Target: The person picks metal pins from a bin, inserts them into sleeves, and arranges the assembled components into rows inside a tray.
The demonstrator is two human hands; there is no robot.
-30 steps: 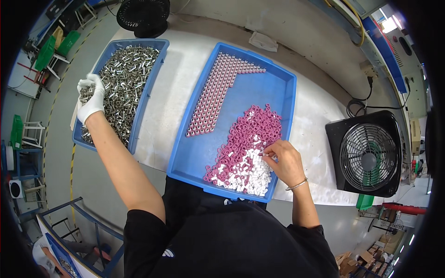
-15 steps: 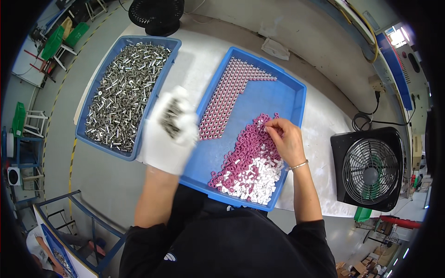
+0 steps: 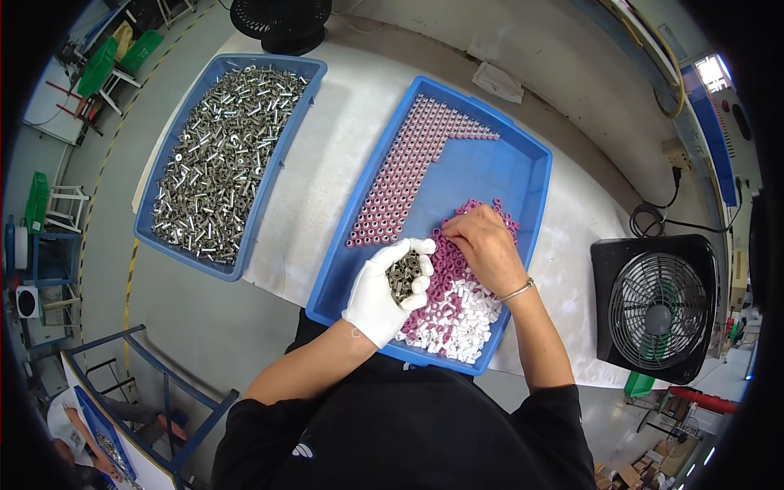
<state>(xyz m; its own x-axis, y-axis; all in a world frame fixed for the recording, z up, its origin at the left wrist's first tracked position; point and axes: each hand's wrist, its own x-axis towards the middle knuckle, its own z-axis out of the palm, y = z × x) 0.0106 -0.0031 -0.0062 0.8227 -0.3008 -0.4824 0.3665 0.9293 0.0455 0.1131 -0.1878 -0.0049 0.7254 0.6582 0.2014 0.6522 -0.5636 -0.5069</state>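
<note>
Working with both hands over a shallow blue plastic tray (image 3: 469,175)

With the white-gloved left hand (image 3: 378,296), holds many small silver metal fasteners (image 3: 403,275) in a cupped, half-curled grip. With the bare right hand (image 3: 487,247), reaches to small purple rings (image 3: 445,263) near white plastic cylinders (image 3: 465,325); cannot tell how open, or with what inside.

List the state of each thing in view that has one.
Left hand: gloved, curled around fasteners
Right hand: bare, bent over pink rings, grip unclear
Left tray: holding loose fasteners
Right tray: partly filled
Pink rings: loose, heaped
White sleeves: loose, heaped
Ringed pieces: arranged in rows
Large fan: running or not, unclear
</note>
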